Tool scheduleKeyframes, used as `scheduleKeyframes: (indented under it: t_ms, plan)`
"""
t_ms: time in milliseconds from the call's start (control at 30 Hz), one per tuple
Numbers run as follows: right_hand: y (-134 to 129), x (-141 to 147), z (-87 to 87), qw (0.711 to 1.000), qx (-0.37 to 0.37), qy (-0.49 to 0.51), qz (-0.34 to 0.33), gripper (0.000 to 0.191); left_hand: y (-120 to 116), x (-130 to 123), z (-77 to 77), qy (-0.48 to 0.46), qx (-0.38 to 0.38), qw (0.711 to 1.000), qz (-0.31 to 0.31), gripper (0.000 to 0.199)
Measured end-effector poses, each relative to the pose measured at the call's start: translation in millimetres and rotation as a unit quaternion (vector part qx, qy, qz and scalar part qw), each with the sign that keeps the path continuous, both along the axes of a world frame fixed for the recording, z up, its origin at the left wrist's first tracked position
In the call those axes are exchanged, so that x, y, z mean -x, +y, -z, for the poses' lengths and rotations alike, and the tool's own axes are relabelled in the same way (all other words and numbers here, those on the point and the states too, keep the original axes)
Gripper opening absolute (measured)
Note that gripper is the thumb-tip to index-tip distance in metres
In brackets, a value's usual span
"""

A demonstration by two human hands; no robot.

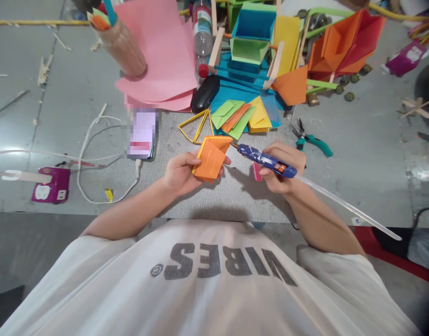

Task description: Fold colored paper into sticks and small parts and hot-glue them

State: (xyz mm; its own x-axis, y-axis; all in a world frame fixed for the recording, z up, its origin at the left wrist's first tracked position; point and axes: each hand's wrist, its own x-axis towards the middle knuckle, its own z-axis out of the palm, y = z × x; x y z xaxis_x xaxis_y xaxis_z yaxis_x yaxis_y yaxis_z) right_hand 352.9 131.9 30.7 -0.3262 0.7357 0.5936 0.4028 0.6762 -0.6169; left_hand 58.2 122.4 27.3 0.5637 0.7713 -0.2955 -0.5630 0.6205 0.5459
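Note:
My left hand [182,173] is closed on a folded orange paper piece [210,161] with a yellow edge along its left side. In my right hand [282,163] is a blue hot glue gun [261,156], its nozzle at the upper right corner of the orange paper. A long clear glue stick [350,210] sticks out of the gun's back end. The gun's pink trigger [257,171] shows below its body. Just beyond the hands lie folded green papers [226,112], a yellow folded paper [259,116] and a yellow triangular frame [197,126].
Green-handled pliers [317,143] lie to the right. A phone [142,133] with a white cable is at left, near a purple box [51,185]. Farther back are pink paper sheets [162,51], a brown cup [125,51], a bottle [202,37], a black case [205,93] and colourful paper structures [254,23].

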Motion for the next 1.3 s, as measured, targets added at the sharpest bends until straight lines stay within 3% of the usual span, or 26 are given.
scheduleKeyframes:
  t_ms: [233, 400, 533, 800, 1033, 1300]
  plan:
    - [2, 0, 7.2, 0.998, 0.020, 0.034, -0.050, 0.043, 1, 2, -3.7, 0.000, 0.099, 0.994, -0.055, 0.046]
    - [-1, 2, 5.8, 0.998, 0.027, 0.050, -0.039, 0.042, 2, -3, -8.7, 0.019, 0.070, 0.997, -0.024, 0.056]
    - [-3, 1, 2.0, 0.998, 0.028, 0.041, -0.026, 0.044, 2, -5, -6.4, 0.040, 0.057, 0.997, -0.042, 0.053]
    - [-2, 5, -2.4, 0.997, 0.039, 0.045, -0.057, 0.041, 2, -7, -6.6, 0.017, 0.094, 0.995, -0.034, 0.050]
    - [-3, 8, -2.0, 0.997, 0.054, 0.051, -0.035, 0.052, 4, -5, 3.0, 0.056, 0.118, 0.988, -0.084, 0.029]
    - [-6, 8, -1.6, 0.995, 0.045, 0.071, -0.050, 0.048, 2, -7, -2.8, 0.084, 0.129, 0.984, -0.087, 0.027]
